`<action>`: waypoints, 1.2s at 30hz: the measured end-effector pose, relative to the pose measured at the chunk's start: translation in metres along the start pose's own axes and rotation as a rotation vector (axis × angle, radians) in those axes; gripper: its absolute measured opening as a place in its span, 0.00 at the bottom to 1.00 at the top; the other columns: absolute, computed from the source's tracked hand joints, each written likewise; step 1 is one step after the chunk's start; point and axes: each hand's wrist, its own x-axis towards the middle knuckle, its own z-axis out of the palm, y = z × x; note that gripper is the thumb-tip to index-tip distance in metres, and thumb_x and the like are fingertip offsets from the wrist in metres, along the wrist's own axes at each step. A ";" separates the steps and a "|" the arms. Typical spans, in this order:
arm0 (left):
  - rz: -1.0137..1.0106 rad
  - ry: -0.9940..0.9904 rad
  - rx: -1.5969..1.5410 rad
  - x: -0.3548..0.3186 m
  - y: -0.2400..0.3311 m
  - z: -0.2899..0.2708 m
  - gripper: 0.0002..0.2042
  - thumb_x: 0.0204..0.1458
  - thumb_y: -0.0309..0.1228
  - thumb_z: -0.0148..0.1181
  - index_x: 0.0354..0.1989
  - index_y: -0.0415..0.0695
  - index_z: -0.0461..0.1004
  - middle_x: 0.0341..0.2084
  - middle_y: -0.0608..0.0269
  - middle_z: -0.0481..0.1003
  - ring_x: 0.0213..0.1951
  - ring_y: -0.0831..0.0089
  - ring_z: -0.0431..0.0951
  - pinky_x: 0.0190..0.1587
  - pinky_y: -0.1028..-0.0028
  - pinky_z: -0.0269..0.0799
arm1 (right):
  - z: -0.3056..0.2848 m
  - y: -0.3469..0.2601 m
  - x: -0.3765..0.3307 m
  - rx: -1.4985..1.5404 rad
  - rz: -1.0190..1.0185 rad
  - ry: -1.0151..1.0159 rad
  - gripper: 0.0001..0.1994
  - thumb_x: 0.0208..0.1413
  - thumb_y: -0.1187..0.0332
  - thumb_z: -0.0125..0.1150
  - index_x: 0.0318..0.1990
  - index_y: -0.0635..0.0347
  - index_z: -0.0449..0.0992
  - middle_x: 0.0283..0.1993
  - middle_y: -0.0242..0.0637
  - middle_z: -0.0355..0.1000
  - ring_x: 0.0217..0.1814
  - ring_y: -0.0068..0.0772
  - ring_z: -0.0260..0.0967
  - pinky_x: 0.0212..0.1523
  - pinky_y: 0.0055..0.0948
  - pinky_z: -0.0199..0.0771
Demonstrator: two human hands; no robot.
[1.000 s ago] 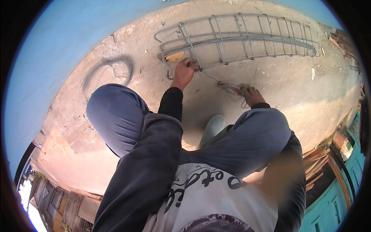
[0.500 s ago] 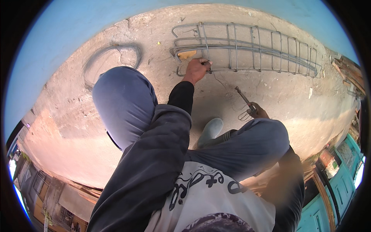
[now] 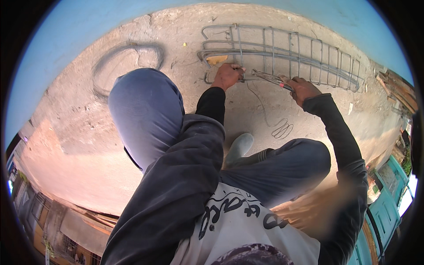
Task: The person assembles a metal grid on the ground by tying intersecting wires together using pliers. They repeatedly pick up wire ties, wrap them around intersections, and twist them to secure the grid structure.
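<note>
Pliers (image 3: 270,78) have moved up to the cage (image 3: 282,56) on the ground (image 3: 313,121), gripped in the right hand (image 3: 304,89) beside the left hand (image 3: 228,76), closed on the near bar (image 3: 251,80), seemingly to tie wire (image 3: 282,129), which likely calls for a careful pinch next.

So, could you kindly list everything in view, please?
Steel cage: one, grey, ground ahead
Pliers: one pair, grey-red, cage's near side
Wire coil: one, grey, ground at left
Loose wire: one, grey, looped, centre ground
Flat scrap: one, yellow, cage's left end
Ground: one, tan, all around
Wall: one, blue, upper left
Timber: several pieces, brown, far right
Panels: several, teal, lower right
Structures: several, brown, lower left
Shirt: one, white, lower centre
Trousers: one pair, blue, centre
Sleeves: two, black, both arms
Boot: one visible, grey-green, between knees
Left grip: one, bare, at near bar
Right grip: one, bare, holding pliers
</note>
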 end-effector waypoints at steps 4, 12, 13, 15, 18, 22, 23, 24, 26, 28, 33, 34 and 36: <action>-0.004 -0.037 0.002 0.000 0.006 0.000 0.16 0.54 0.36 0.65 0.39 0.33 0.81 0.26 0.53 0.81 0.29 0.68 0.80 0.37 0.70 0.75 | 0.005 -0.016 0.015 -0.238 -0.078 0.136 0.25 0.56 0.71 0.55 0.63 0.47 0.67 0.46 0.44 0.70 0.49 0.48 0.69 0.51 0.43 0.69; -0.010 -0.058 -0.017 0.005 0.001 -0.002 0.15 0.54 0.38 0.66 0.39 0.35 0.80 0.25 0.59 0.80 0.25 0.74 0.78 0.27 0.76 0.71 | 0.007 -0.040 0.024 -0.376 -0.127 0.311 0.19 0.57 0.68 0.55 0.57 0.50 0.73 0.43 0.44 0.71 0.46 0.48 0.69 0.47 0.43 0.69; -0.010 -0.059 -0.020 0.006 -0.001 -0.002 0.15 0.54 0.38 0.66 0.39 0.35 0.80 0.25 0.59 0.80 0.25 0.75 0.78 0.27 0.76 0.71 | 0.007 -0.044 0.024 -0.413 -0.119 0.303 0.19 0.57 0.68 0.55 0.57 0.51 0.73 0.43 0.44 0.71 0.46 0.48 0.69 0.46 0.44 0.69; -0.013 -0.061 -0.024 0.006 -0.001 -0.001 0.15 0.54 0.38 0.66 0.39 0.35 0.80 0.25 0.60 0.80 0.26 0.75 0.78 0.28 0.76 0.71 | 0.007 -0.053 0.023 -0.439 -0.079 0.274 0.20 0.57 0.67 0.55 0.58 0.52 0.71 0.43 0.44 0.71 0.46 0.48 0.69 0.45 0.44 0.70; -0.007 -0.054 0.024 0.007 0.001 0.000 0.17 0.55 0.39 0.65 0.38 0.33 0.80 0.24 0.59 0.80 0.26 0.74 0.78 0.28 0.76 0.72 | 0.010 -0.062 0.017 -0.392 -0.010 0.209 0.22 0.58 0.67 0.54 0.61 0.54 0.68 0.43 0.45 0.70 0.46 0.49 0.70 0.43 0.44 0.72; 0.130 0.121 0.218 0.017 -0.019 0.008 0.19 0.55 0.43 0.63 0.38 0.35 0.81 0.25 0.55 0.80 0.26 0.69 0.79 0.33 0.71 0.73 | 0.031 -0.059 0.016 -0.221 0.030 0.084 0.23 0.58 0.67 0.54 0.62 0.56 0.64 0.44 0.48 0.70 0.42 0.51 0.74 0.39 0.46 0.75; 0.148 0.155 0.279 0.012 -0.016 0.017 0.19 0.55 0.44 0.62 0.39 0.36 0.81 0.25 0.54 0.80 0.27 0.66 0.80 0.35 0.69 0.73 | 0.041 -0.052 0.012 -0.157 0.068 0.041 0.24 0.58 0.67 0.54 0.62 0.56 0.63 0.44 0.48 0.70 0.41 0.52 0.75 0.38 0.47 0.76; 0.165 0.211 0.346 0.008 -0.013 0.019 0.20 0.56 0.45 0.61 0.39 0.37 0.81 0.26 0.53 0.80 0.28 0.64 0.80 0.37 0.68 0.74 | 0.051 -0.047 0.011 -0.096 0.070 0.059 0.23 0.59 0.66 0.54 0.62 0.57 0.62 0.44 0.49 0.70 0.40 0.53 0.75 0.38 0.48 0.76; 0.169 0.247 0.377 0.003 -0.006 0.020 0.19 0.56 0.47 0.60 0.39 0.40 0.82 0.27 0.52 0.80 0.31 0.60 0.81 0.40 0.66 0.73 | 0.073 -0.040 0.007 0.033 0.072 0.092 0.22 0.60 0.65 0.54 0.60 0.57 0.62 0.43 0.50 0.70 0.38 0.55 0.76 0.38 0.50 0.77; 0.141 0.257 0.400 -0.004 0.000 0.020 0.19 0.56 0.47 0.59 0.40 0.42 0.82 0.27 0.53 0.80 0.34 0.57 0.81 0.42 0.64 0.72 | 0.093 -0.038 0.004 0.128 0.101 0.120 0.21 0.61 0.61 0.54 0.60 0.54 0.62 0.44 0.50 0.70 0.39 0.56 0.76 0.39 0.50 0.77; 0.167 0.326 0.490 -0.012 0.010 0.023 0.19 0.56 0.47 0.59 0.40 0.43 0.82 0.27 0.52 0.80 0.35 0.53 0.80 0.42 0.63 0.72 | 0.146 -0.066 0.001 0.413 0.288 0.238 0.21 0.61 0.53 0.54 0.59 0.45 0.62 0.49 0.47 0.71 0.43 0.59 0.75 0.43 0.52 0.77; 0.150 0.307 0.497 -0.013 0.011 0.022 0.18 0.55 0.47 0.59 0.39 0.43 0.82 0.27 0.52 0.80 0.35 0.53 0.80 0.42 0.63 0.72 | 0.150 -0.070 0.001 0.447 0.303 0.252 0.21 0.61 0.53 0.55 0.58 0.46 0.63 0.49 0.46 0.71 0.44 0.59 0.75 0.44 0.52 0.76; 0.123 0.260 0.507 -0.013 0.016 0.023 0.18 0.55 0.46 0.59 0.39 0.43 0.82 0.27 0.51 0.80 0.35 0.53 0.80 0.41 0.62 0.72 | 0.150 -0.078 -0.001 0.512 0.346 0.282 0.20 0.61 0.53 0.55 0.58 0.47 0.64 0.51 0.45 0.71 0.45 0.59 0.74 0.45 0.52 0.75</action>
